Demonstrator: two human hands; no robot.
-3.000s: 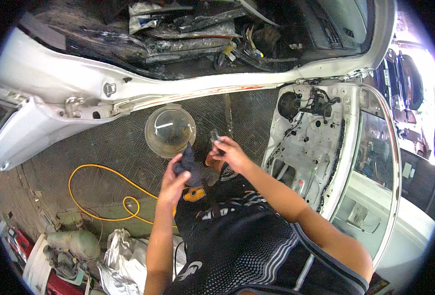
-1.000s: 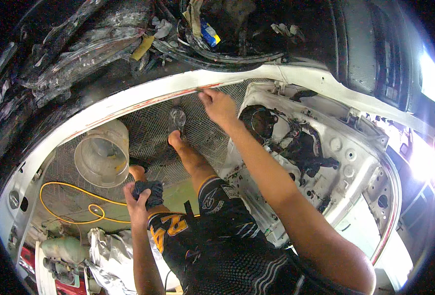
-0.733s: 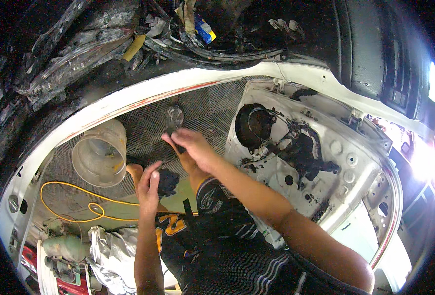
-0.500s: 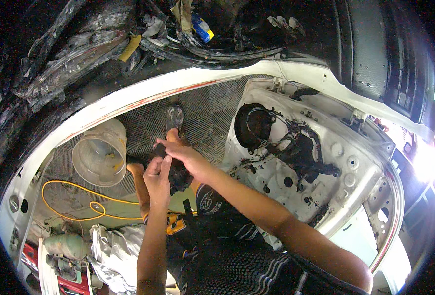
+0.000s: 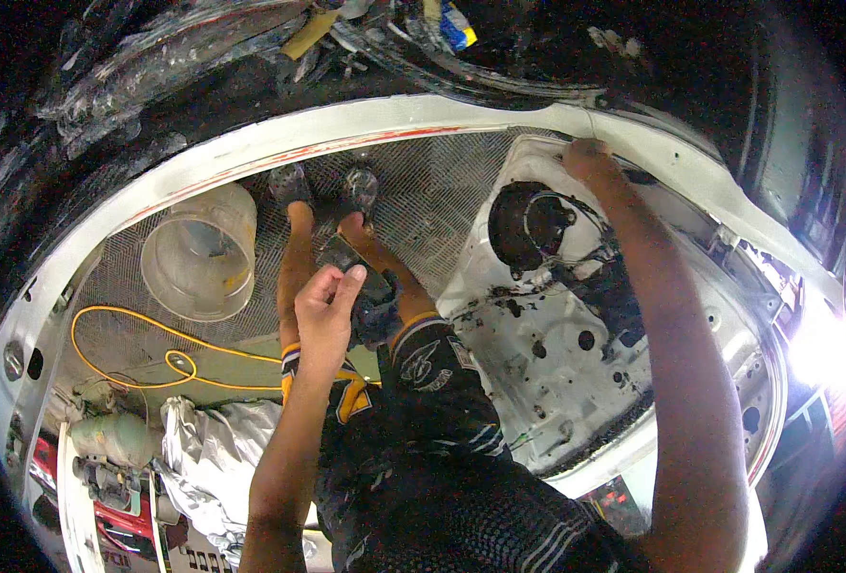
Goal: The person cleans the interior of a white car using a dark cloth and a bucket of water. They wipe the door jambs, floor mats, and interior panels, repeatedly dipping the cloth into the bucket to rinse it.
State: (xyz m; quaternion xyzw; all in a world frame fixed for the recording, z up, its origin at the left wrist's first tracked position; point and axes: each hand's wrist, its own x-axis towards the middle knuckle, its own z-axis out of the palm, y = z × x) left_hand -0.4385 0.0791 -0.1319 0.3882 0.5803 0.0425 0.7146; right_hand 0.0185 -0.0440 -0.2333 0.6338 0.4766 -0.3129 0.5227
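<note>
My left hand (image 5: 323, 304) is held up in front of my legs, with thumb and fingers pinched together. A dark flat piece (image 5: 340, 254), its material unclear, sticks up from the pinch. My right arm stretches far forward, and my right hand (image 5: 591, 160) is at the top end of the white door panel (image 5: 528, 363), close to the white body frame (image 5: 423, 116). Shadow and the hand's angle hide its fingers, so whether they grip anything does not show. A round black speaker (image 5: 528, 229) and dark wiring sit in the stripped panel.
A translucent bucket (image 5: 198, 277) rests on the patterned floor, left of my legs. A yellow hose (image 5: 117, 382) loops below it. Crumpled silvery sheeting (image 5: 208, 449) and a green tank (image 5: 109, 439) lie at lower left. A bright light glares at the right.
My right hand has left my left hand and reached forward and right to the door's top end. My left hand stays pinched before my legs. The view has shifted.
</note>
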